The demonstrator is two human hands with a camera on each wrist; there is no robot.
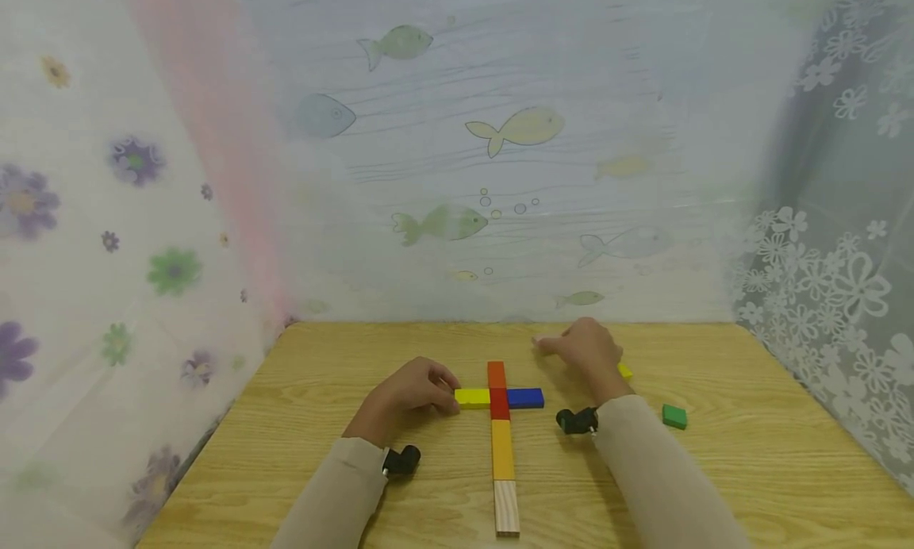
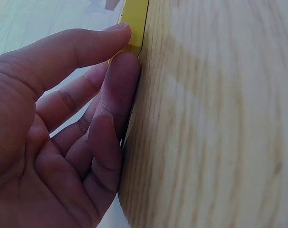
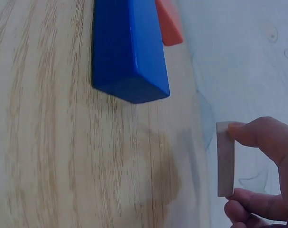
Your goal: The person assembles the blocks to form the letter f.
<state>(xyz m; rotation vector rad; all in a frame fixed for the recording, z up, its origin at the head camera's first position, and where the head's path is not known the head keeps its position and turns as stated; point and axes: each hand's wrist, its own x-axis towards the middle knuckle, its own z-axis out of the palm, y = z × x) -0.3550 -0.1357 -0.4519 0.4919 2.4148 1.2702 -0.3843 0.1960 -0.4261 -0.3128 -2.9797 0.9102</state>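
In the head view my left hand (image 1: 421, 386) is at the left end of a yellow block (image 1: 473, 399), its thumb and fingers pinching that end. The left wrist view shows the thumb over the same yellow block (image 2: 135, 21). My right hand (image 1: 584, 351) is raised at the back of the table and pinches a small pale wooden block (image 3: 225, 159) by its ends. On the table, a red block (image 1: 500, 404) joins the yellow one, a blue block (image 1: 525, 398), an orange-red block (image 1: 496, 374) and an amber block (image 1: 503, 450) in a cross. A plain wooden block (image 1: 506, 507) extends its foot.
A green block (image 1: 674, 416) lies right of the cross, near the right forearm. Another yellow block (image 1: 624, 371) shows partly behind the right wrist. The wooden table (image 1: 300, 422) ends at a fish-patterned curtain (image 1: 428, 176) behind, with flowered curtains at both sides.
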